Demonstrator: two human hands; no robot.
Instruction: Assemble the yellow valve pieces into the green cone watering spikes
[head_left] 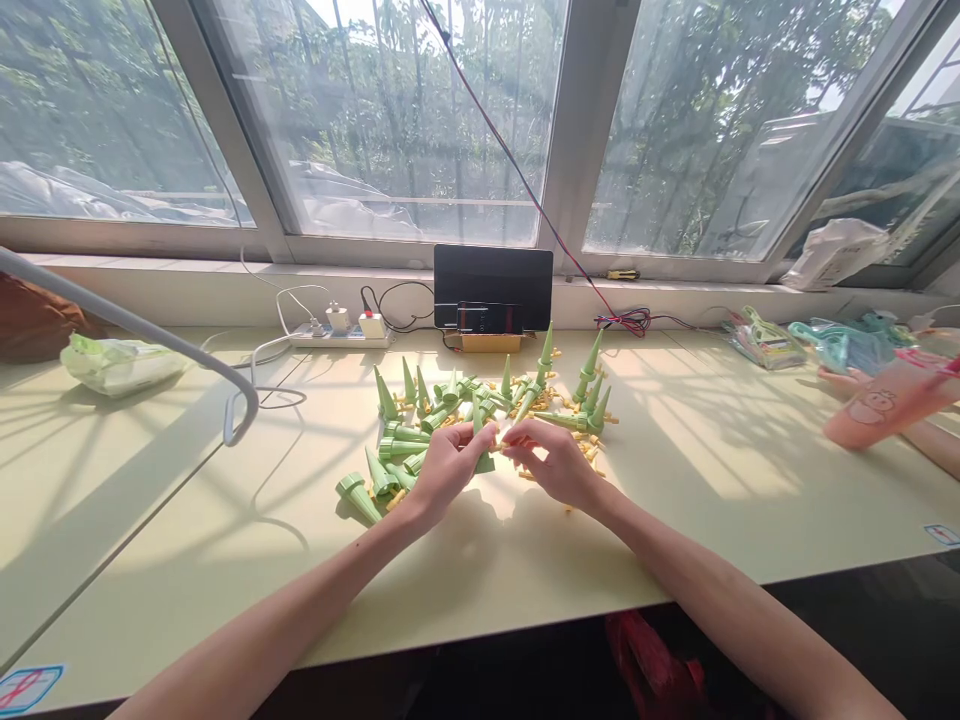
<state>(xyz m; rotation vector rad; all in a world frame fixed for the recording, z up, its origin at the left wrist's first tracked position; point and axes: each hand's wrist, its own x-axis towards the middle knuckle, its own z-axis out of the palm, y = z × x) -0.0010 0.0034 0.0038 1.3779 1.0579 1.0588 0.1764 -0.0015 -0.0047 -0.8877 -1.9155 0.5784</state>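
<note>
My left hand (450, 462) is closed around a green plastic cone spike (478, 415), its tip pointing up and its wide collar low beside the palm. My right hand (553, 458) faces it, thumb and fingers pinched on a small yellow plastic piece (502, 446); the fingers partly hide it. The hands are close together above the table. Just beyond and to the left lie several more green spikes (358, 497), some upright, some on their sides. Loose yellow pieces (592, 455) are scattered among and to the right of them.
A tablet (493, 275) with a phone (489, 318) before it stands at the back. To the left are a power strip (341, 338), a grey curved rod (150, 320) and a green-white packet (124, 362). At right, another person's arm (930, 440) lies by a pink cup (874, 410).
</note>
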